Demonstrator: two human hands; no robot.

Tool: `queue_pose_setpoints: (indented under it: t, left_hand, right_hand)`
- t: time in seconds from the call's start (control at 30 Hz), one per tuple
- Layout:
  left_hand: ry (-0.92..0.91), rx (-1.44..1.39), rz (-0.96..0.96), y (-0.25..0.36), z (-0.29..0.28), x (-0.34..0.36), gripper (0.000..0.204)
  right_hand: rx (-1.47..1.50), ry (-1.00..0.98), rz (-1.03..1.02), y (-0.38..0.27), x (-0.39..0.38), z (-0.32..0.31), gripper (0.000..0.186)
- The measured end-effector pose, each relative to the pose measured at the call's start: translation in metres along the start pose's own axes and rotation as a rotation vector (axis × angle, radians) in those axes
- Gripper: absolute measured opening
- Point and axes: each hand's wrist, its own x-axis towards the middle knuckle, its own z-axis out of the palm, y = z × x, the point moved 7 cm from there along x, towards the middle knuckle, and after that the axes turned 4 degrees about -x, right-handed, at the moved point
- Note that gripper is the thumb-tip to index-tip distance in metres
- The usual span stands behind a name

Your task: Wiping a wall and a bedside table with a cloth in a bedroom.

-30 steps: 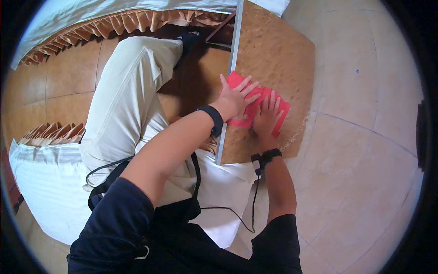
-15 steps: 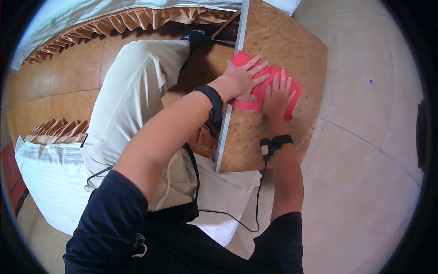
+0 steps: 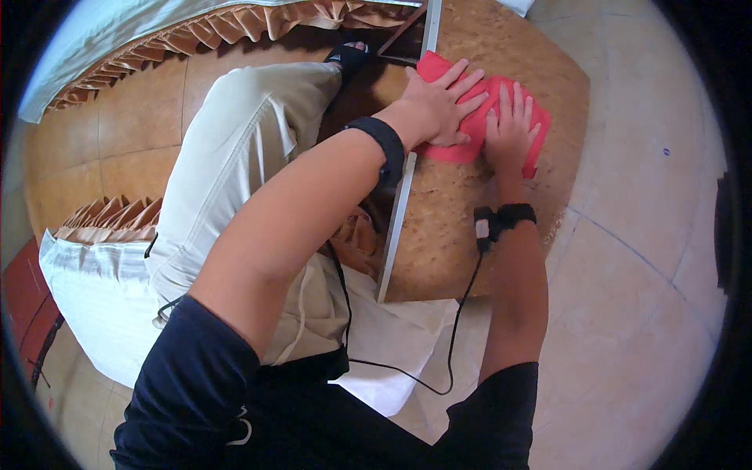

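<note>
Pale trousers (image 3: 223,164) stretch beside a brown counter (image 3: 446,243), where a person's left hand (image 3: 439,110), its grip spread wide, lies palm-down on a red cloth (image 3: 475,124) at the silver edge (image 3: 398,227); alongside, the right hand (image 3: 509,137) flattens the same cloth, fingers slightly parted, a black wristband (image 3: 521,214) below.

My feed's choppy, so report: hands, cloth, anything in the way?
Left hand, right hand: both open, palm-down on red cloth. Cloth on brown board. No obstruction seen; black cable clear of cloth.
</note>
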Motion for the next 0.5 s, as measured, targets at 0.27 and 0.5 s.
queue_pose_setpoints:
  t: [0.27,0.5]
  left_hand:
    - [0.31,0.049,-0.003,-0.004,-0.01,-0.001,0.069]
    - [0.496,-0.012,-0.05,-0.008,-0.016,-0.005,0.068]
  right_hand:
    - [0.01,0.031,0.007,0.002,0.017,-0.001,0.053]
    - [0.019,0.024,0.029,0.005,0.03,0.001,0.052]
